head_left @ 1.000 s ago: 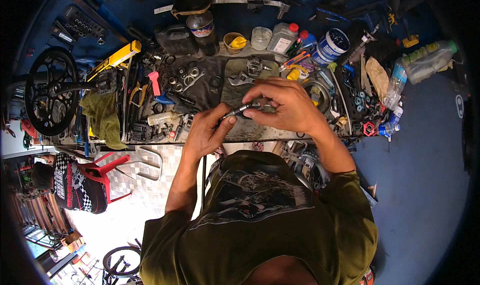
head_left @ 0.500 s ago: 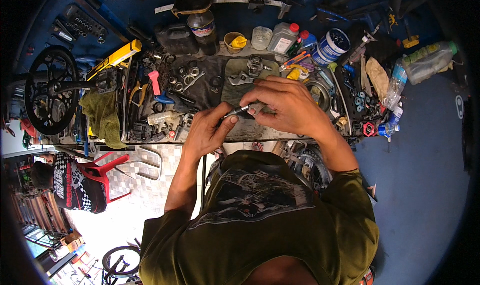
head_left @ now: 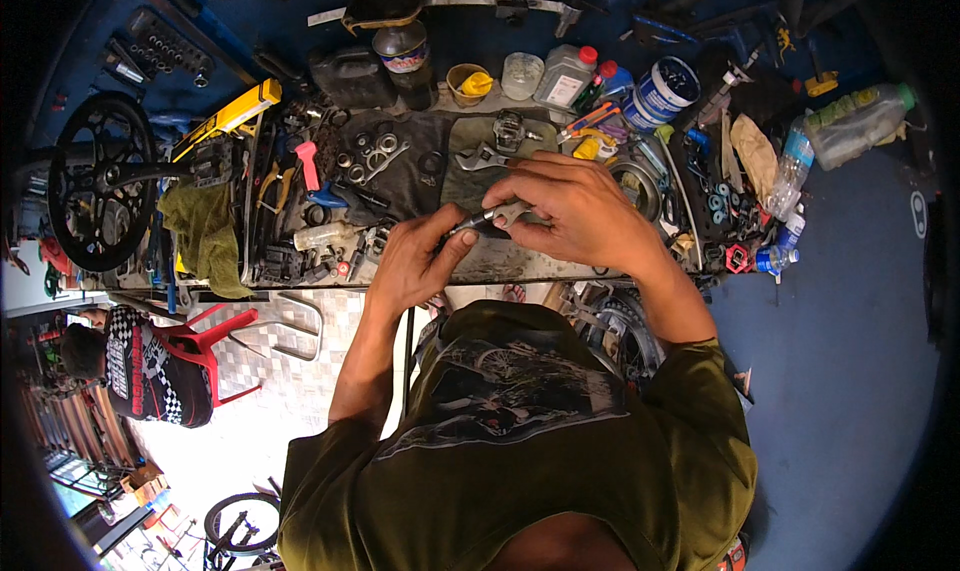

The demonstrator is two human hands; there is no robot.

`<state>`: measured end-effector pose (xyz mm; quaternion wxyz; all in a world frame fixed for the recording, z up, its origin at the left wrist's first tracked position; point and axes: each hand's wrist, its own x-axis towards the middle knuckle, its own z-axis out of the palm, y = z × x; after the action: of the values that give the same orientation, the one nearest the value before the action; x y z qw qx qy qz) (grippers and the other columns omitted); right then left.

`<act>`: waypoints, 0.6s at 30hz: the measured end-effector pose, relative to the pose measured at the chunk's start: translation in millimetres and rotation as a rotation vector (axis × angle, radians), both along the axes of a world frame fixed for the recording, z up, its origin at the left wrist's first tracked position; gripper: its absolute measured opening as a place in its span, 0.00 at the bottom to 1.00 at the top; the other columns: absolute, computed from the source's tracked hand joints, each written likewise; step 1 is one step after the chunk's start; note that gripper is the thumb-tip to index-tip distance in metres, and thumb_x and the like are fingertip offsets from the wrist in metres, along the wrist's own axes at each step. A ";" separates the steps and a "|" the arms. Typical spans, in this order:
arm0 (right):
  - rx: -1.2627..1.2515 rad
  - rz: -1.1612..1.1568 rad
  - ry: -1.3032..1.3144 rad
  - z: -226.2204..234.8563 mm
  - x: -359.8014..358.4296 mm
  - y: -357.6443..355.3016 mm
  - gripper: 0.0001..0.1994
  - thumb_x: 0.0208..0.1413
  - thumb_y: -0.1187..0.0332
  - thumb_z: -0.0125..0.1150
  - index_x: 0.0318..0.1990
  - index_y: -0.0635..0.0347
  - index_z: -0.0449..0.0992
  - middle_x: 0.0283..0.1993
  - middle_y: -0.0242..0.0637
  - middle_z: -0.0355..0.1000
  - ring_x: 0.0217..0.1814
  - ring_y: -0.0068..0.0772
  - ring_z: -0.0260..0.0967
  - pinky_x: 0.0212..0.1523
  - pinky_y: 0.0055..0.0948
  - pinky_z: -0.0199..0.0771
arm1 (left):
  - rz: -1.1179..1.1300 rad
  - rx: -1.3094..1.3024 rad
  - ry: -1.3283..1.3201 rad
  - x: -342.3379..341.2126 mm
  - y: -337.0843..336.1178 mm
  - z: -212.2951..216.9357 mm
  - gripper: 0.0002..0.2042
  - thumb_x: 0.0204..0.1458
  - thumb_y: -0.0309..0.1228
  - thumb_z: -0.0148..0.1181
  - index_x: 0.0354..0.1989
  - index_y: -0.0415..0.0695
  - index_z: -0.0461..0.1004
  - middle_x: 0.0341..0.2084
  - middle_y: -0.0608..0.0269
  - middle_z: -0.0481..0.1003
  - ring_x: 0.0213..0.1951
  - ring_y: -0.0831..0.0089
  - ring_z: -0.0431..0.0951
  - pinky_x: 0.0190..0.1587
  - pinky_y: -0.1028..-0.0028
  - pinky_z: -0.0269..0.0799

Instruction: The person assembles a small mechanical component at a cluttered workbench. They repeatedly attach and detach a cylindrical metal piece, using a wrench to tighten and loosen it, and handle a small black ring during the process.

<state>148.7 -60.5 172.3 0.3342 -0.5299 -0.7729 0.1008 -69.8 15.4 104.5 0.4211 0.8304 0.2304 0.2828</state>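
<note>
Above the near edge of the bench, my left hand is closed, thumb and fingers pinching a slim dark metal rod with a shiny band near its right end. Against that end, my right hand grips a small grey metal piece shaped like a wrench head; its far part is hidden by my fingers. Just beyond the right hand, an adjustable wrench lies on a greenish mat. Past it sits a shiny metal bike part. Rings and a spanner rest on the dark cloth to the left.
Bottles and tubs line the back, including a blue-and-white tub. A crankset and green rag are at left, small parts and plastic bottles at right. Behind left, another person sits on a red chair.
The grey piece in my right fingers has turned slightly and shows more of its forked head. My right fingertips have shifted a little; the left hand stays nearly still.
</note>
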 end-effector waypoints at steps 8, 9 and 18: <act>-0.036 -0.100 -0.064 -5.8 1.2 0.7 0.13 0.52 0.61 0.71 0.33 0.61 0.77 0.28 0.37 0.72 0.30 0.40 0.72 0.27 0.36 0.69 | -0.009 0.006 0.002 5.9 3.0 -3.7 0.12 0.61 0.38 0.57 0.37 0.41 0.70 0.20 0.46 0.69 0.26 0.44 0.72 0.27 0.59 0.63; -0.047 -0.130 -0.073 -6.0 -0.1 0.5 0.14 0.52 0.60 0.71 0.32 0.62 0.77 0.28 0.37 0.72 0.28 0.41 0.71 0.26 0.36 0.69 | -0.024 -0.027 0.004 7.0 3.6 -3.6 0.12 0.61 0.38 0.57 0.37 0.41 0.70 0.21 0.47 0.70 0.26 0.44 0.73 0.27 0.59 0.64; -0.068 -0.224 0.096 -30.9 7.2 -4.6 0.12 0.54 0.63 0.70 0.31 0.63 0.76 0.22 0.36 0.68 0.20 0.31 0.63 0.22 0.30 0.62 | -0.021 -0.076 0.048 33.1 5.5 -13.6 0.17 0.56 0.44 0.65 0.38 0.42 0.72 0.23 0.51 0.76 0.29 0.46 0.78 0.30 0.60 0.70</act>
<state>155.9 -65.1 141.4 0.3617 -0.6184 -0.6883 0.1141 -36.7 20.9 90.9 0.4497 0.8228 0.2422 0.2492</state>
